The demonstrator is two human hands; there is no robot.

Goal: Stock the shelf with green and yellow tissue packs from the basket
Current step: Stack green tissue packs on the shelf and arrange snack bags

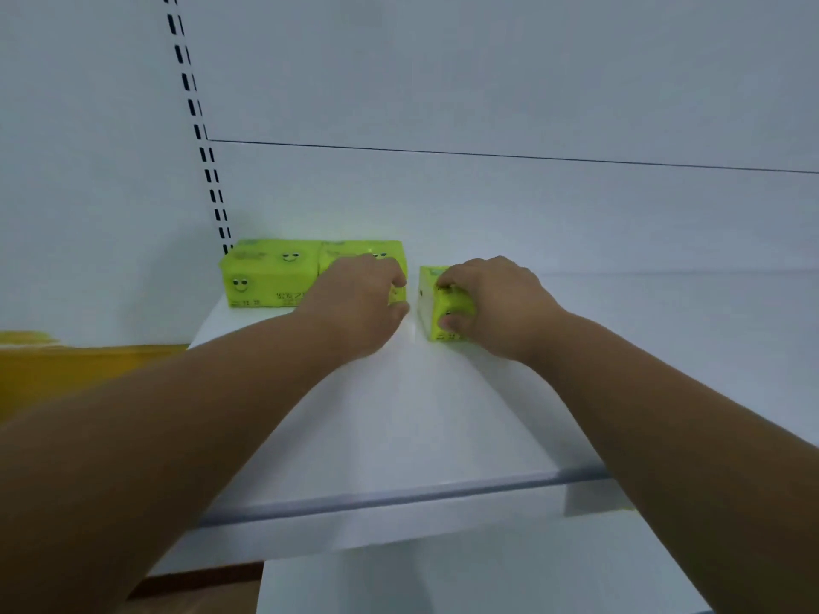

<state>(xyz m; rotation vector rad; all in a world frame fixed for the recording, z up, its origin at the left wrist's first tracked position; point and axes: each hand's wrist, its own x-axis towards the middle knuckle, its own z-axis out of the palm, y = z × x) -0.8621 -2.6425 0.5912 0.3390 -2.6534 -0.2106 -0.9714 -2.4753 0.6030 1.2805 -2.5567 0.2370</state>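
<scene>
1. A white shelf (pixel 399 414) is holding three green and yellow tissue packs near its back wall.
2. The left hand (pixel 359 299) is gripping the middle pack (pixel 354 252), touching the corner pack (pixel 266 277).
3. The right hand (pixel 492 299) is clamping the third pack (pixel 432 299), just right of those.

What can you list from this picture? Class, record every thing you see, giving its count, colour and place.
tissue packs: three, green-yellow with smiley faces, at the back left of the shelf; two side by side, the third apart to their right
shelf: one, white, centre
back panel: white, behind the shelf
slotted upright: one, white with black slots, left
yellow object: one, far left, blurred
left hand: grips the middle pack
right hand: grips the third pack
</scene>
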